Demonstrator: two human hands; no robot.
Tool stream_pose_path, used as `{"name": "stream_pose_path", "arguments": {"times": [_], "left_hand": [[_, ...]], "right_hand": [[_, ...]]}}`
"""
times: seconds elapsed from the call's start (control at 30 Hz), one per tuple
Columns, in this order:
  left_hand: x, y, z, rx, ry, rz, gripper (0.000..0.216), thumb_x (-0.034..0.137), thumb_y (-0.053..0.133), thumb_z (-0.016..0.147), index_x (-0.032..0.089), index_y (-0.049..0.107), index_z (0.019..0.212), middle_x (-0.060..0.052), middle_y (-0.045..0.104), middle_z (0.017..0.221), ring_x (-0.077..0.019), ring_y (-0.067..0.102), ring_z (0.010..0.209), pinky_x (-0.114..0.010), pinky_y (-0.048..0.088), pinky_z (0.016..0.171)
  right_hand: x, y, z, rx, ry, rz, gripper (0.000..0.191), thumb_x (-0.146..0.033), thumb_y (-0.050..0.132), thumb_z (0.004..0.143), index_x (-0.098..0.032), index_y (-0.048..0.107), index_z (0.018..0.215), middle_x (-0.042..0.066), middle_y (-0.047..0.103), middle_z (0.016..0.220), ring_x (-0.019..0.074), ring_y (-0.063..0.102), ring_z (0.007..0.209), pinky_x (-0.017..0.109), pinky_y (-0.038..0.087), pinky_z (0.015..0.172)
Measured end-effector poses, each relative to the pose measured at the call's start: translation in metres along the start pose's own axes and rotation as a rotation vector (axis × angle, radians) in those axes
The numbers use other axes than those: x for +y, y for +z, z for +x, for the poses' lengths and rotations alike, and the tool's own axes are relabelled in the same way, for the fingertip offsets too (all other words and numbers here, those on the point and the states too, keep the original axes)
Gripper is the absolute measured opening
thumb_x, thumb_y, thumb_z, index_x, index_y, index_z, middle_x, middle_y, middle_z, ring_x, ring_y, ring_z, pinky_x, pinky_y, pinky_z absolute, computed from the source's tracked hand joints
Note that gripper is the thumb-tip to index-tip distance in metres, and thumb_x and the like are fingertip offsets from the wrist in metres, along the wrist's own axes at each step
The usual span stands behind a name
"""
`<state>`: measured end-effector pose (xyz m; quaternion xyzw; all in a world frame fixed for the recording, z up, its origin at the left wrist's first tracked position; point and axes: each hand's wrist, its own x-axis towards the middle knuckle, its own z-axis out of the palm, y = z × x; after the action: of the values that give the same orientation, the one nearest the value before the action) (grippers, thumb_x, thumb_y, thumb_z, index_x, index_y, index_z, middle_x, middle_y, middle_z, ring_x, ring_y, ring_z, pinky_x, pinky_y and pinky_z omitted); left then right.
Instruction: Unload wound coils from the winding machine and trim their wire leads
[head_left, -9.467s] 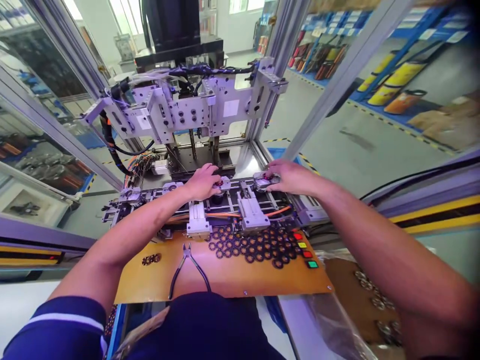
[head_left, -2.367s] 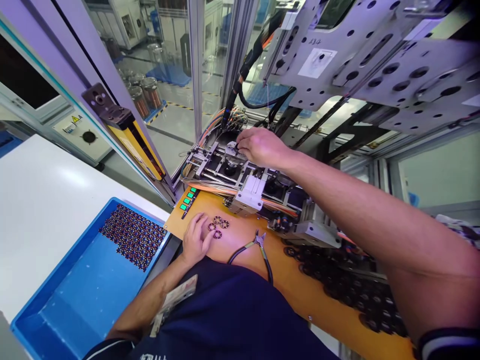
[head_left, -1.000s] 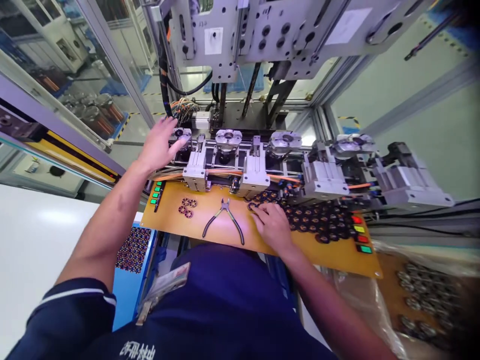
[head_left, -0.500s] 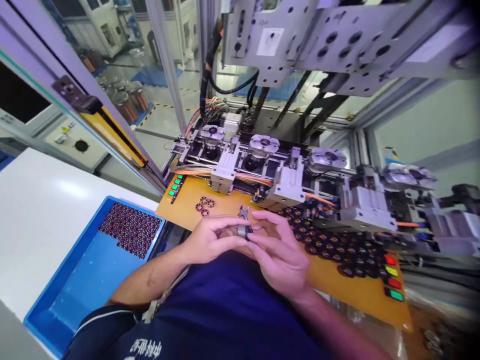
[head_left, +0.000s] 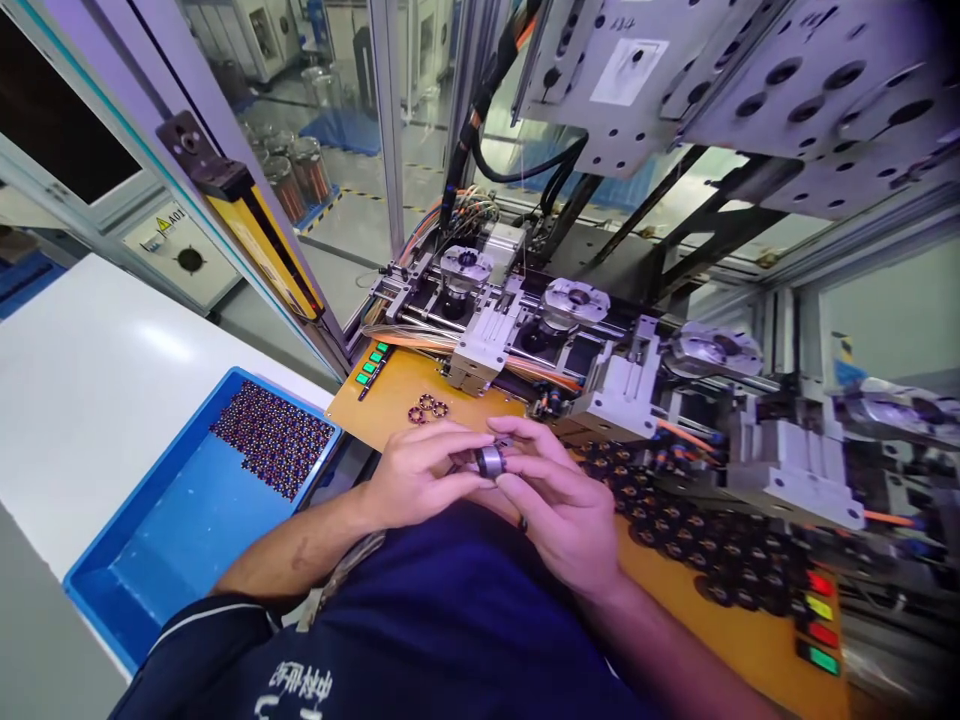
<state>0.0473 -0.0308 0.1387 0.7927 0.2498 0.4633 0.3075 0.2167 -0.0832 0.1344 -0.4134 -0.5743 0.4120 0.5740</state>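
My left hand (head_left: 420,472) pinches a small stator core (head_left: 491,461) from the left. The core is a short cylinder with a silver band and black ends. Fingers of my right hand (head_left: 566,505) close on its other side, thumb below and index finger raised above. Both hands are just above the front edge of the orange board (head_left: 375,415), close to my body. Beyond my fingers lie a few small dark rings (head_left: 427,407) with coppery spots. Part of the core is hidden by my fingers.
A blue tray (head_left: 161,540) of similar rings sits on the white table at left. Many black parts (head_left: 697,530) cover the board at right. Machine fixtures (head_left: 574,302) stand behind, under a metal plate. Buttons (head_left: 821,608) line the board's right end, and a yellow bar (head_left: 259,245) slants at left.
The view has shifted, so the machine and tray appear farther right. Between my fingers the core has turned, showing its silver band more. A grey pronged piece beyond my hands is now mostly covered.
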Motion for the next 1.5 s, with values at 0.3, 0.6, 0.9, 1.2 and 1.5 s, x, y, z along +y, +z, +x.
{"name": "stream_pose_path", "arguments": {"times": [0.3,0.6,0.9,1.2,1.5], "left_hand": [[-0.007,0.001,0.007,0.029,0.033,0.078,0.034,0.019,0.072,0.084,0.017,0.066,0.118,-0.011,0.075,0.101,-0.0175,0.074,0.091,-0.029,0.063,0.082],[-0.056,-0.011,-0.024,0.125,-0.247,0.341,0.038,0.027,0.073,0.084,0.020,0.066,0.120,-0.010,0.075,0.107,-0.0198,0.072,0.092,-0.034,0.062,0.083],[-0.121,0.009,-0.068,0.245,-0.436,0.430,0.045,0.032,0.061,0.092,0.015,0.051,0.132,-0.018,0.066,0.124,-0.0267,0.065,0.116,-0.045,0.055,0.096],[-0.126,0.011,-0.071,0.198,-0.499,0.397,0.047,0.037,0.060,0.091,0.016,0.051,0.132,-0.017,0.066,0.125,-0.0268,0.063,0.117,-0.045,0.052,0.099],[-0.127,0.012,-0.069,0.197,-0.507,0.410,0.048,0.040,0.060,0.091,0.016,0.051,0.132,-0.017,0.066,0.124,-0.0273,0.064,0.117,-0.046,0.053,0.098]], "right_hand": [[0.005,-0.004,0.013,-0.031,0.015,-0.002,0.017,-0.016,0.064,0.091,-0.027,0.075,0.098,0.007,0.066,0.119,0.0201,0.062,0.114,0.038,0.053,0.098],[-0.010,-0.091,0.103,-0.031,-0.198,-0.558,0.011,-0.024,0.066,0.089,-0.024,0.076,0.090,0.005,0.072,0.104,0.0199,0.068,0.096,0.039,0.056,0.091],[0.049,-0.156,0.191,-0.186,-0.283,-0.980,0.018,-0.021,0.059,0.085,-0.017,0.076,0.084,0.007,0.072,0.106,0.0217,0.067,0.094,0.040,0.055,0.089],[0.049,-0.161,0.197,-0.344,-0.257,-1.156,0.020,-0.021,0.056,0.085,-0.017,0.076,0.086,0.007,0.072,0.102,0.0231,0.064,0.091,0.040,0.052,0.085],[0.042,-0.156,0.188,-0.356,-0.226,-1.256,0.027,-0.013,0.051,0.084,-0.014,0.076,0.096,0.009,0.068,0.119,0.0270,0.061,0.107,0.040,0.052,0.090]]}}
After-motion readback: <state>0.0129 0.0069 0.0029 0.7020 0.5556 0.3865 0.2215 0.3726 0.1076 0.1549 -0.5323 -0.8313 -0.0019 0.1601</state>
